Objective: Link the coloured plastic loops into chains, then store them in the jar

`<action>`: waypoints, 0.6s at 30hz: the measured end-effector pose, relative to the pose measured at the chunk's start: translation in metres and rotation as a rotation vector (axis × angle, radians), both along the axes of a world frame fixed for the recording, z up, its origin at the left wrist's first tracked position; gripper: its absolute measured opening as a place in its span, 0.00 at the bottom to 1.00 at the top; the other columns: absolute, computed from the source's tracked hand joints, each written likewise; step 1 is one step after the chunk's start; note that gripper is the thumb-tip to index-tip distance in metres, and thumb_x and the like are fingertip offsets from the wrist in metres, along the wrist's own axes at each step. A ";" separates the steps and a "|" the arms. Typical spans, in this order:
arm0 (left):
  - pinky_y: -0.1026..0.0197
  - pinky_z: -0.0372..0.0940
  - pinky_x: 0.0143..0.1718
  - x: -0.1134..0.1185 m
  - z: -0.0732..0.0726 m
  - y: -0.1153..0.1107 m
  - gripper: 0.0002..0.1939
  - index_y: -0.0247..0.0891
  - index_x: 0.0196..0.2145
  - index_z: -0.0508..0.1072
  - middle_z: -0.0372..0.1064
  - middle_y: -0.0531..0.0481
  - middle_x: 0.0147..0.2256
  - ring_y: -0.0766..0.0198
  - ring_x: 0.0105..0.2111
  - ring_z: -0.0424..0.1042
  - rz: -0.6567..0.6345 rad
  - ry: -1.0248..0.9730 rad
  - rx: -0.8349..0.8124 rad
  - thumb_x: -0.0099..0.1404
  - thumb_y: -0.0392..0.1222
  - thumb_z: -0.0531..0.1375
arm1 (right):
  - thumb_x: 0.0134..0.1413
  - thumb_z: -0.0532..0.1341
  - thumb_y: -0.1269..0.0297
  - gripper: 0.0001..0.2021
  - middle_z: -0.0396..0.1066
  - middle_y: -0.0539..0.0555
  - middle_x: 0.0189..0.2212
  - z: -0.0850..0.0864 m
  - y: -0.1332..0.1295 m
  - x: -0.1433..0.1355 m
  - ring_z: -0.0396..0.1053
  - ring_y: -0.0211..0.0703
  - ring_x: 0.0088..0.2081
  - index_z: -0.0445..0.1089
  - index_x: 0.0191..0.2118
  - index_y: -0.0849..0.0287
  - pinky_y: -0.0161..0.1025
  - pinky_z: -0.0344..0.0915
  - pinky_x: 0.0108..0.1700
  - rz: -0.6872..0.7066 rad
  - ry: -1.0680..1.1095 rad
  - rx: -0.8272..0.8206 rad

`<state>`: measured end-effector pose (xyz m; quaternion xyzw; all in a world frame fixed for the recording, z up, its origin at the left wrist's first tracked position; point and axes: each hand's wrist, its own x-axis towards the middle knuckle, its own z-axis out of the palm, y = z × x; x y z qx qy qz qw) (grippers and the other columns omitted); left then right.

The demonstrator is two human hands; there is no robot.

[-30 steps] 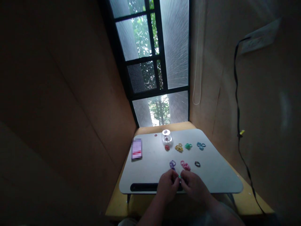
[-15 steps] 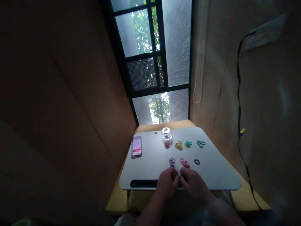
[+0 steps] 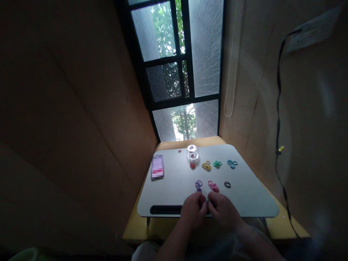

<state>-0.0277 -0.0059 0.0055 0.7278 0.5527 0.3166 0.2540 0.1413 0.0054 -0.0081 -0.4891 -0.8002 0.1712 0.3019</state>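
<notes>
My left hand [image 3: 194, 207] and my right hand [image 3: 222, 207] meet above the near edge of the white lap table [image 3: 168, 188]. Both are closed, thumbs and fingers pinching a small green hair tie [image 3: 207, 199] between them; most of it is hidden by the fingertips. Just beyond the fingers lie purple hair ties [image 3: 198, 184] and pink hair ties [image 3: 214, 186], with a dark hair tie [image 3: 227, 185] to their right. Farther back sit small piles of red [image 3: 192, 165], yellow [image 3: 206, 166], green [image 3: 217, 164] and blue hair ties [image 3: 232, 164].
A clear plastic container [image 3: 193, 155] stands at the back, near a lone reddish hair tie [image 3: 179, 151]. On the left lies a blurred phone-like item [image 3: 157, 167]. A black slot [image 3: 165, 209] runs along the near edge. A black cable [image 3: 277, 119] hangs at the right wall.
The view has shifted slightly, so the table sits a little higher in the picture. Both hands keep their pinch on the green hair tie, with barely any movement.
</notes>
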 end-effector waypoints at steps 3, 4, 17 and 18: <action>0.63 0.55 0.31 0.000 -0.001 -0.001 0.02 0.39 0.31 0.70 0.68 0.54 0.28 0.65 0.29 0.64 -0.004 0.017 0.005 0.62 0.38 0.58 | 0.55 0.53 0.67 0.07 0.67 0.50 0.26 0.000 0.000 0.000 0.63 0.41 0.30 0.59 0.27 0.55 0.37 0.53 0.33 0.008 -0.009 -0.002; 0.63 0.55 0.31 0.000 -0.001 -0.001 0.02 0.39 0.31 0.70 0.68 0.54 0.28 0.65 0.29 0.64 -0.006 0.021 0.006 0.62 0.38 0.58 | 0.55 0.53 0.67 0.06 0.67 0.50 0.26 -0.001 0.001 0.000 0.63 0.41 0.30 0.59 0.27 0.55 0.37 0.53 0.33 0.008 -0.011 -0.002; 0.62 0.54 0.30 -0.001 0.002 0.004 0.03 0.41 0.32 0.69 0.68 0.54 0.28 0.65 0.28 0.64 -0.024 0.042 -0.003 0.64 0.40 0.57 | 0.56 0.53 0.66 0.07 0.65 0.49 0.25 -0.006 0.010 0.000 0.62 0.41 0.28 0.59 0.27 0.55 0.37 0.54 0.33 0.011 -0.037 0.005; 0.62 0.54 0.30 -0.001 0.002 0.004 0.03 0.41 0.32 0.69 0.68 0.54 0.28 0.65 0.28 0.64 -0.023 0.043 -0.003 0.64 0.40 0.57 | 0.56 0.53 0.66 0.07 0.65 0.49 0.25 -0.006 0.010 0.000 0.62 0.41 0.28 0.59 0.27 0.55 0.37 0.53 0.32 0.009 -0.036 0.004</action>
